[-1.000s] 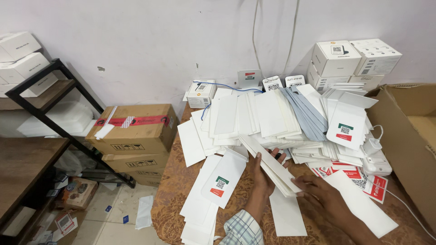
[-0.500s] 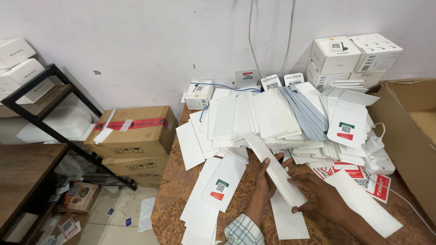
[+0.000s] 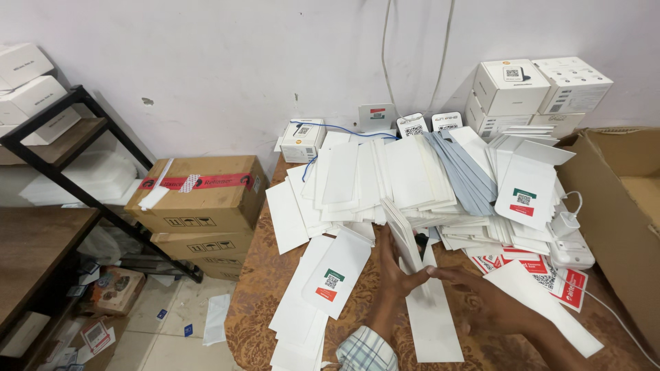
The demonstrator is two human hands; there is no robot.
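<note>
My left hand [image 3: 393, 271] grips a thin stack of white paper sleeves [image 3: 404, 237] from below, held on edge over the patterned table [image 3: 258, 302]. My right hand [image 3: 481, 295] lies flat beside it, its fingertips touching the stack's lower end, resting over a long white sleeve [image 3: 433, 323] on the table. Just left lies a white sleeve with a green and red printed label [image 3: 337, 275]. A large heap of white and grey-blue sleeves [image 3: 412, 172] spreads behind both hands.
White device boxes [image 3: 536, 89] stand stacked at the back right against the wall. An open cardboard carton [image 3: 619, 206] borders the right edge. Taped brown cartons [image 3: 199, 192] sit left of the table. A black metal shelf [image 3: 62, 137] stands at far left. Red-and-white cards [image 3: 550, 275] lie near a white charger [image 3: 567, 227].
The stack of sleeves in my left hand has tilted more upright and shifted slightly left. My right hand has slid in closer to its lower end.
</note>
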